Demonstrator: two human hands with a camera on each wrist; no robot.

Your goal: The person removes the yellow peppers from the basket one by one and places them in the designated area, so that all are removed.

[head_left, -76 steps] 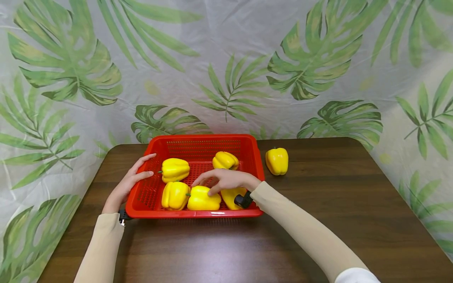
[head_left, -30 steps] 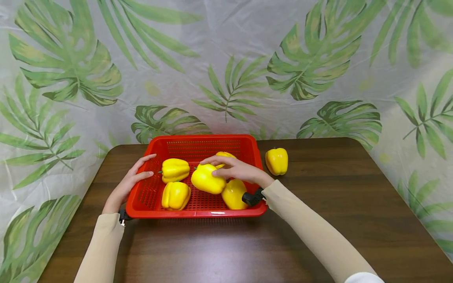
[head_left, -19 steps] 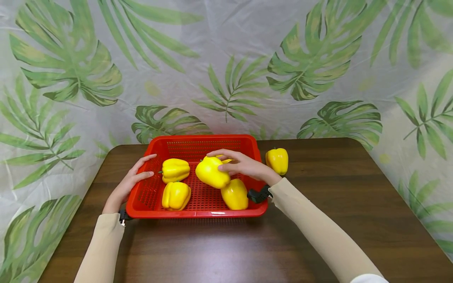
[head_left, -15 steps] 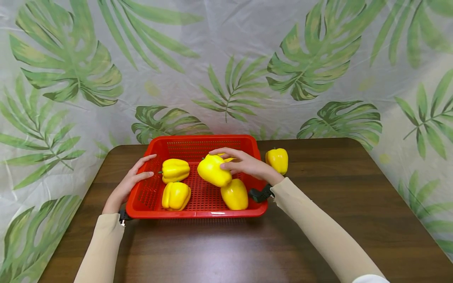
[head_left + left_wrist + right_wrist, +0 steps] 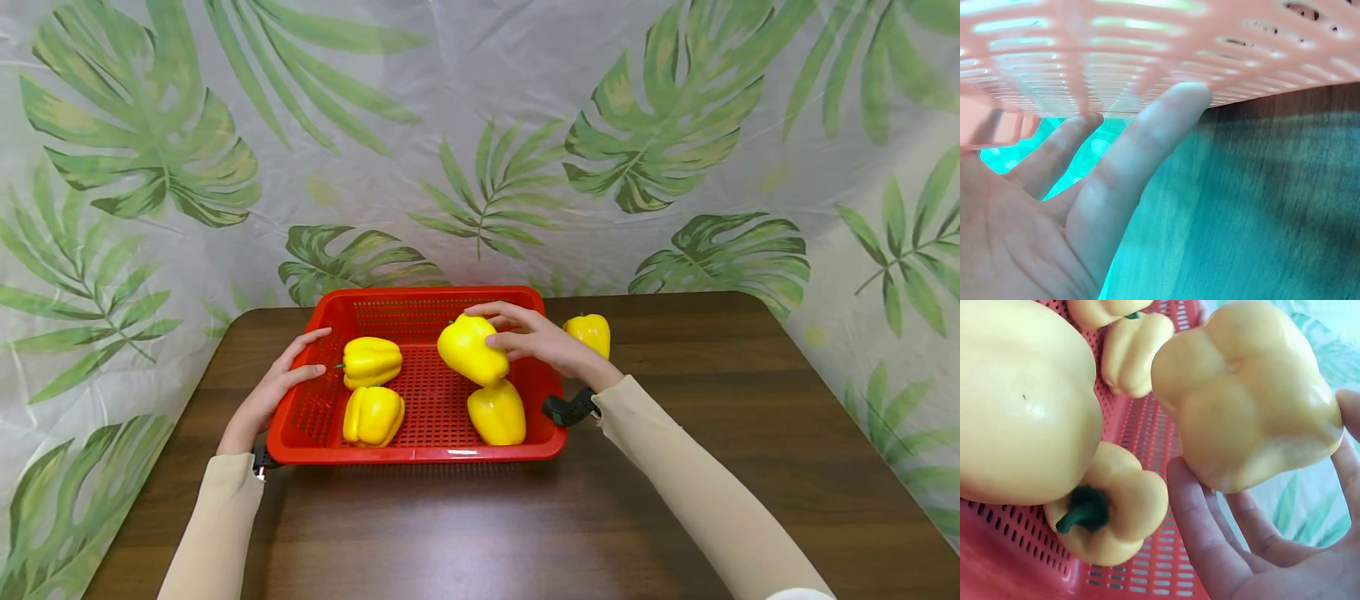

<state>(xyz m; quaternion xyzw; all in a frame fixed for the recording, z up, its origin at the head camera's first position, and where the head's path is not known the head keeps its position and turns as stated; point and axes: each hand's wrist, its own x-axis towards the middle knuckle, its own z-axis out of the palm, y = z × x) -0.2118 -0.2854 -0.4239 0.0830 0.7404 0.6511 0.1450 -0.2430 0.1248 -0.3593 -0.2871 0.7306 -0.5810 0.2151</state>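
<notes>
My right hand (image 5: pixel 540 340) holds a yellow bell pepper (image 5: pixel 472 350) raised above the right part of a red perforated basket (image 5: pixel 412 455). Thumb and fingers stand on either side of the pepper, its lobed bottom end toward the camera in the right wrist view. My left hand (image 5: pixel 273 387) grips the basket's left rim, thumb over the inner side. Its fingers (image 5: pixel 1141 134) lie against the outer wall in the left wrist view. Inside the basket sit two yellow bell peppers at left, a back one (image 5: pixel 372 362) and a front one (image 5: pixel 373 416), and another (image 5: pixel 497 413) at front right.
On the dark wooden table (image 5: pixel 712 375), just right of the basket, stands one more yellow bell pepper (image 5: pixel 590 332), partly behind my right wrist. A leaf-patterned cloth (image 5: pixel 480 150) hangs along the table's back and sides.
My right hand has taken the bell pepper from the basket's front middle, lifted it and carried it back and right. The back right pepper is now hidden behind it. My left hand stays put.
</notes>
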